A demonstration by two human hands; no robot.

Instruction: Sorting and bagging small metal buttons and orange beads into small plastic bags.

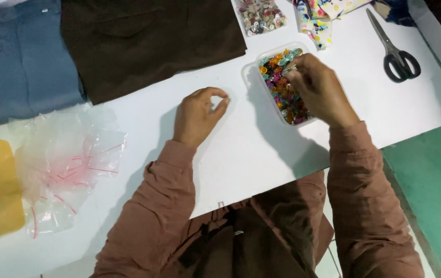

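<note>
Buttons [282, 87], small and many-coloured, fill a clear plastic tub [249, 77] on the white tabletop [261, 149], right of centre. The right hand [321, 90] reaches into it with fingertips pinched together, probably on a single button, though the view is too small to be sure. The left hand [197, 116] rests on the tabletop just left of the tub, thumb and forefinger nearly closed; whether they hold anything I cannot tell. Picking one button cleanly calls for a light fingertip pinch and a steady tub. Scissors [395, 51] lie far right, clear bags [66, 159] near left, brown cloth [148, 41] far left.
</note>
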